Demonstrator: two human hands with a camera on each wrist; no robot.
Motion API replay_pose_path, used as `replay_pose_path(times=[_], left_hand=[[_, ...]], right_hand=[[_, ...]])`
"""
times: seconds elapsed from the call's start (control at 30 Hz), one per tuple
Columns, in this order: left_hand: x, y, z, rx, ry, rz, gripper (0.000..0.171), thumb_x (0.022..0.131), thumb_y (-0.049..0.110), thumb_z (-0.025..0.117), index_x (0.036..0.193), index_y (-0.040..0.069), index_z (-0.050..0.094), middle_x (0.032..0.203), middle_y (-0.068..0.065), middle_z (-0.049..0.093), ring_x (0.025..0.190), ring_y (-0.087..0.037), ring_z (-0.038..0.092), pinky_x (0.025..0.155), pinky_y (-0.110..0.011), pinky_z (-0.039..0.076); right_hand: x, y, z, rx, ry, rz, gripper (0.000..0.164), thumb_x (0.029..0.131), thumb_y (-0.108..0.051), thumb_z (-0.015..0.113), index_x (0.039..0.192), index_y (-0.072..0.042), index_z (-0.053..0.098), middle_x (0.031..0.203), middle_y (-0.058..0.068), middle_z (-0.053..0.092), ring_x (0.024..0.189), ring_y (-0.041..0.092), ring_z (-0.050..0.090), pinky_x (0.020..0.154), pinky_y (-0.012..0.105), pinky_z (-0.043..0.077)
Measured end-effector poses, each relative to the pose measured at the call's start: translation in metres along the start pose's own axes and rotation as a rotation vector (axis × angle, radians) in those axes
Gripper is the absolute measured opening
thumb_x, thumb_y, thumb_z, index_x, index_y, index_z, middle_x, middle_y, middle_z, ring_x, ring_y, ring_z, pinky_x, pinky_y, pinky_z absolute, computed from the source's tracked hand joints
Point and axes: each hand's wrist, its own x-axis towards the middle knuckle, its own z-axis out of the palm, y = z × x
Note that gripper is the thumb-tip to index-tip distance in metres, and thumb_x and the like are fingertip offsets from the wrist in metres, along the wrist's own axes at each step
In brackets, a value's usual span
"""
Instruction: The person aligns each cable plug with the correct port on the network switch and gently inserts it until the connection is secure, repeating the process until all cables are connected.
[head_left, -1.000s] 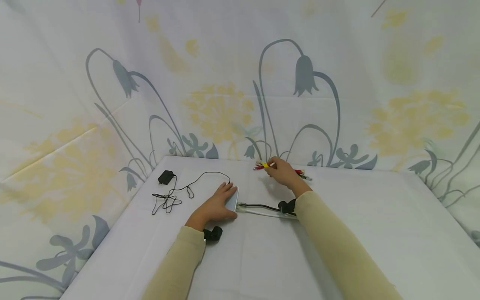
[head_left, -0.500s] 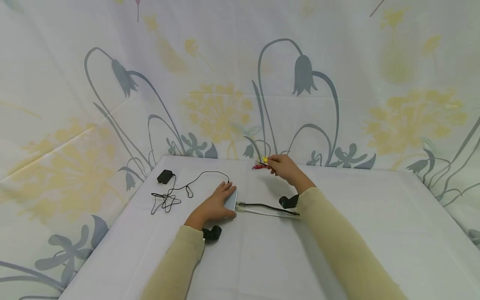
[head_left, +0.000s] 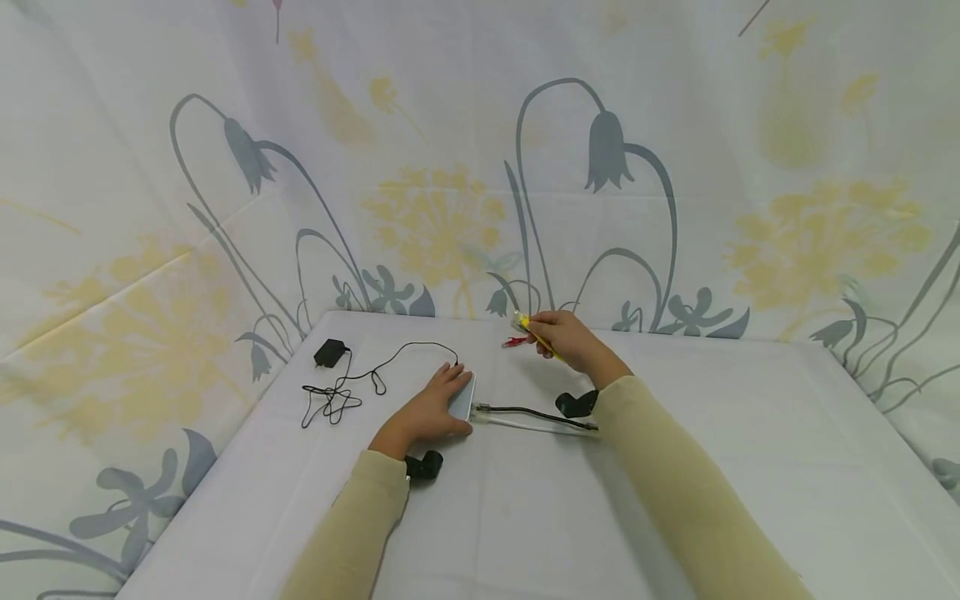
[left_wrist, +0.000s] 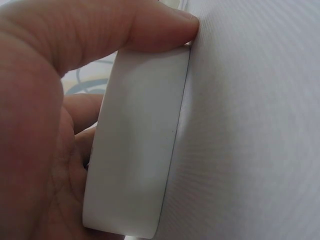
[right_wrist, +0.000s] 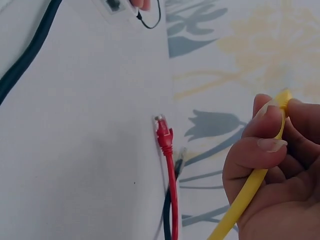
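My left hand [head_left: 423, 417] holds a small white network switch [head_left: 463, 400] on the table. In the left wrist view, the thumb lies along one end of the switch [left_wrist: 135, 140] and the fingers are partly hidden behind it. A black network cable [head_left: 532, 412] and a white one [head_left: 521, 427] run from its right side. Further back, my right hand [head_left: 573, 340] pinches a yellow network cable [right_wrist: 245, 195] just behind its plug, above the table. Beside that hand lie a red network cable [right_wrist: 164, 137] and a dark one [right_wrist: 167, 210].
At the left, a black power adapter [head_left: 331, 353] lies with its thin tangled cord [head_left: 333, 400] leading to the switch. Flower-patterned cloth [head_left: 450, 225] rises behind the white table [head_left: 517, 517]. A black wrist camera [head_left: 575, 405] hangs under the right wrist.
My right hand has lifted the yellow cable off the bundle at the back, and its length now shows below the fingers. The left hand stays on the switch.
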Motion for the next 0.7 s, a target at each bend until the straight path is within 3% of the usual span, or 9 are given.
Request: replay_pose_path(times=[0.23, 0.47, 0.7], left_hand=[[-0.001, 0.002, 0.000, -0.001, 0.002, -0.008, 0.090, 0.074, 0.024, 0.076, 0.153, 0.016, 0.033, 0.163, -0.004, 0.019, 0.153, -0.024, 0.003, 0.118, -0.049, 0.022], [0.000, 0.001, 0.000, -0.001, 0.000, -0.020, 0.091, 0.074, 0.025, 0.077, 0.153, 0.017, 0.032, 0.163, -0.002, 0.018, 0.153, -0.024, 0.003, 0.118, -0.049, 0.022], [0.000, 0.002, 0.000, -0.003, -0.005, -0.019, 0.091, 0.074, 0.025, 0.077, 0.153, 0.017, 0.032, 0.163, -0.003, 0.018, 0.153, -0.024, 0.003, 0.119, -0.049, 0.022]], right_hand=[[-0.003, 0.002, 0.003, 0.085, -0.053, -0.025, 0.036, 0.104, -0.019, 0.043, 0.130, 0.005, 0.048, 0.107, 0.025, 0.056, 0.068, 0.016, 0.049, 0.060, 0.023, 0.043], [-0.003, 0.009, 0.012, 0.099, -0.065, -0.034, 0.029, 0.103, -0.018, 0.044, 0.125, 0.000, 0.049, 0.096, 0.012, 0.057, 0.067, 0.015, 0.047, 0.059, 0.023, 0.041], [-0.005, 0.005, 0.017, 0.127, -0.074, -0.070, 0.027, 0.103, -0.017, 0.044, 0.125, -0.002, 0.049, 0.105, 0.025, 0.054, 0.067, 0.016, 0.046, 0.059, 0.025, 0.040]])
